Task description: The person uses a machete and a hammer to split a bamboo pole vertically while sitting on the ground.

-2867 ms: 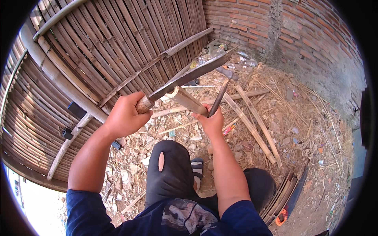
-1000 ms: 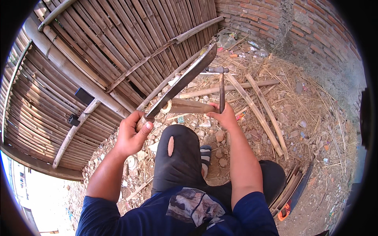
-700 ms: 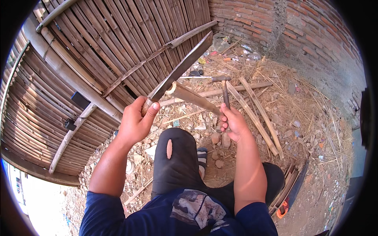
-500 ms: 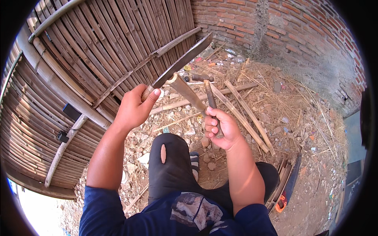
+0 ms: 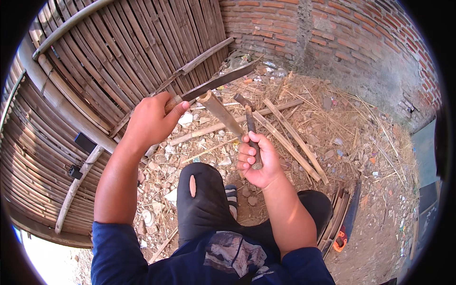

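My left hand is closed round the wooden handle of a machete. Its long dark blade slants up to the right, passing close by the top of a bamboo piece; whether they touch I cannot tell. In my right hand is a hammer, gripped by its dark handle, the head pointing away from me. The bamboo piece leans between my hands, its lower part hidden behind my right fingers, so I cannot tell whether those fingers also hold it.
Split bamboo lengths lie across straw and rubble ahead. A handsaw with an orange handle rests beside brown strips to the right of my knee. A bamboo slat wall stands left, a brick wall behind.
My left hand has shifted a little left, and the machete blade has tipped down to a flatter slant. The right hand and hammer have moved only slightly.
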A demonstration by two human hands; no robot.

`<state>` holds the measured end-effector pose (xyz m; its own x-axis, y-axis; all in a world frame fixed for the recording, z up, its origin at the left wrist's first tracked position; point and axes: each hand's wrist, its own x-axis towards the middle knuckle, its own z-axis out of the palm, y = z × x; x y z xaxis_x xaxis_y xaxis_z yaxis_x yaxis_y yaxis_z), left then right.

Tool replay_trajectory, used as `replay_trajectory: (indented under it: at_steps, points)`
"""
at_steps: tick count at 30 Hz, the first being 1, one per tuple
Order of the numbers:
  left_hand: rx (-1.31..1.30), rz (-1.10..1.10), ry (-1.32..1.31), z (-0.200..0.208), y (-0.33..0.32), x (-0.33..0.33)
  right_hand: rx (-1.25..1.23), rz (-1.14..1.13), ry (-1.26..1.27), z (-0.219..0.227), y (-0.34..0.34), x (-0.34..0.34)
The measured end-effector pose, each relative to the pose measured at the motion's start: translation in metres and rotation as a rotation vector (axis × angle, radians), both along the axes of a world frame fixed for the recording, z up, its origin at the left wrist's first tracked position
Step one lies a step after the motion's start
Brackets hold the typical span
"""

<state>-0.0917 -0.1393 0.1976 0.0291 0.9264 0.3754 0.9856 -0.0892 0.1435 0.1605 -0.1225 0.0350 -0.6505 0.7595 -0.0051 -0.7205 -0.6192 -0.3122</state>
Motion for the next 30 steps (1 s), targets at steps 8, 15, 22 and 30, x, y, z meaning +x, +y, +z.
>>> replay_trajectory:
  at_steps: [8,15,22,30]
  points:
    - [-0.08,-0.045,-0.231,-0.021,-0.004,0.007,0.21,0.209,0.123,0.005,-0.014,0.001]
    - [-0.056,0.012,-0.122,-0.02,-0.011,0.014,0.27,0.031,-0.4,-0.004,-0.007,0.006]
    - [-0.037,-0.073,-0.029,-0.003,-0.012,0.01,0.99,-0.519,-1.739,-0.022,0.01,0.031]
    - [-0.064,-0.031,-0.117,-0.014,-0.019,0.007,1.119,-0.846,-1.753,0.024,-0.017,0.035]
